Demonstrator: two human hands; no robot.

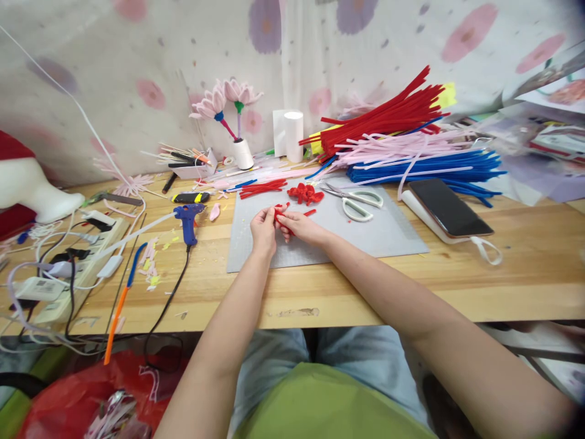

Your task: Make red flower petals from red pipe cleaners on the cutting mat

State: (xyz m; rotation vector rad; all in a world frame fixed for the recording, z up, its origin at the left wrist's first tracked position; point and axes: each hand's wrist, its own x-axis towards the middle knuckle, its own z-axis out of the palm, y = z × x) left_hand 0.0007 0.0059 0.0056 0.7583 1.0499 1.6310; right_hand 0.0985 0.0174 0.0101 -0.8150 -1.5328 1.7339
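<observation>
Smooth green cloth (320, 402) lies nearest the camera, over soft, faded denim (278, 353). From the left, a glossy white, rounded form (41, 189) stands behind a boxy power strip (89, 262) tangled with cables; a white adapter (43, 288) bears print too small to read. Next come a blue-and-orange fuzzy stem (123, 299), a blue plastic hot glue gun (187, 222) and a black-and-yellow utility knife (191, 197) on the wood-grained tabletop (214, 286). Pink chenille flowers (212, 108) stand in a white cylinder (243, 155). Over the left half of a flat grey cutting mat (388, 235), the left hand (262, 227) and right hand (300, 227) meet, fingertips of both pinched on a fuzzy red chenille piece (278, 211), its shape partly covered. Just behind lie straight red stems (262, 188) and a curled red cluster (305, 194); pale-handled scissors (359, 201) sit right of these. Farther right are thick bundles of red stems (379, 119), pink stems (397, 148) and blue stems (434, 167), then a flat, black-screened smartphone (450, 207).
</observation>
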